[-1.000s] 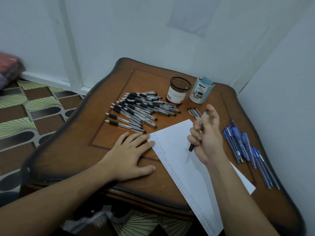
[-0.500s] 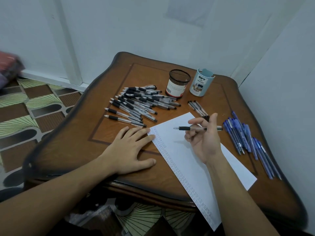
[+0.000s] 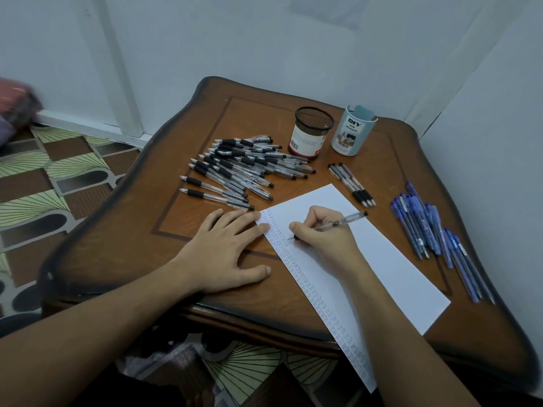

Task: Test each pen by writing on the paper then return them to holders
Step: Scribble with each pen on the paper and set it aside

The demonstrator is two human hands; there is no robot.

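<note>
A wooden table [image 3: 132,230] sits in a pale-walled corner. At the centre of the frame our right hand [image 3: 323,239] pinches a black pen [image 3: 343,221], its tip on the paper [image 3: 382,274] beside the column of marks. Our left hand [image 3: 226,254] lies flat with fingers spread, the fingertips at the sheet's left edge. If that hold is too light, we judge the sheet could skid mid-stroke, and our wrist might smear fresh ink. The mesh holder [image 3: 311,133] and the blue holder [image 3: 352,133] stand at upper centre.

Prob. a room in a home, corner spot: dark-brown wooden table w/ scalloped carved edge [image 3: 132,236], brown-and-green fan-pattern floor covering [image 3: 44,177], plain pale painted walls [image 3: 264,39], white door-frame trim [image 3: 122,83], red-purple fabric bundle [image 3: 14,110] on floor at left.
</note>
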